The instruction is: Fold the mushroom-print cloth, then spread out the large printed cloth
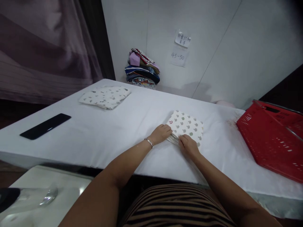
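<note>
A folded white cloth with grey, green and red prints lies on the white-covered table in front of me. My left hand has its fingers closed on the left corner of the cloth, a silver bracelet at its wrist. At the near edge, my right hand grips the same cloth, its fingers on the top layer and the thumb side hidden. Several stacked layers show along the edge between my hands. Farther off to the left rests another folded white cloth with small dark prints.
A black phone-like slab lies at the table's left. The red plastic basket stands on the right. Beyond the far edge is a pile of folded fabrics against the wall. A clear bottle lies on a pale surface at lower left.
</note>
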Available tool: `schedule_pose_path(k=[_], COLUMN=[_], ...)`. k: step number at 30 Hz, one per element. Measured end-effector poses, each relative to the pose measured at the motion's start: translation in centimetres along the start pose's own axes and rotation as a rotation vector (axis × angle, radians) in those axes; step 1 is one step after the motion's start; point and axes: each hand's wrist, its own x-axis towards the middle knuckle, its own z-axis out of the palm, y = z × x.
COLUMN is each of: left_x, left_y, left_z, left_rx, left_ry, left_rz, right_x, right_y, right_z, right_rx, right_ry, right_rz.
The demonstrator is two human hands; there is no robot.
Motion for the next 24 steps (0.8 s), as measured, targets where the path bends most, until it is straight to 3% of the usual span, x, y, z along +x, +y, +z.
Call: schedule_pose_path(k=[6, 13, 16, 19, 24], left_x=[-1.2, -0.7, -0.4, -0.8, -1.8], left_y=[-0.1, 1.1, 2.5, 3.4, 3.2], left_z=[1.1, -0.2, 0.2, 1.8, 3.4], left_rx=[-0.007, -0.114, -0.196, -0.195, -0.161], left_ry=[-0.011, 0.057, 0.072, 0.039, 0.014], left_rz=[-0.005, -0.068, -0.023, -0.047, -0.065], right_x=[0.4, 0.7, 0.9, 0.7, -2.0], right_y=[-0.7, -1.5, -1.8, -2.0, -1.3], right_z=[0.2, -0.1, 0.3, 0.3, -1.3], right_rx=[-0.07, -0.139, -0.145, -0.153, 0.009], right_ry=[-0.12, -0.168, -0.147, -0.114, -0.013], right_rz=[-0.036, -0.014, 0.001, 0.007, -0.112])
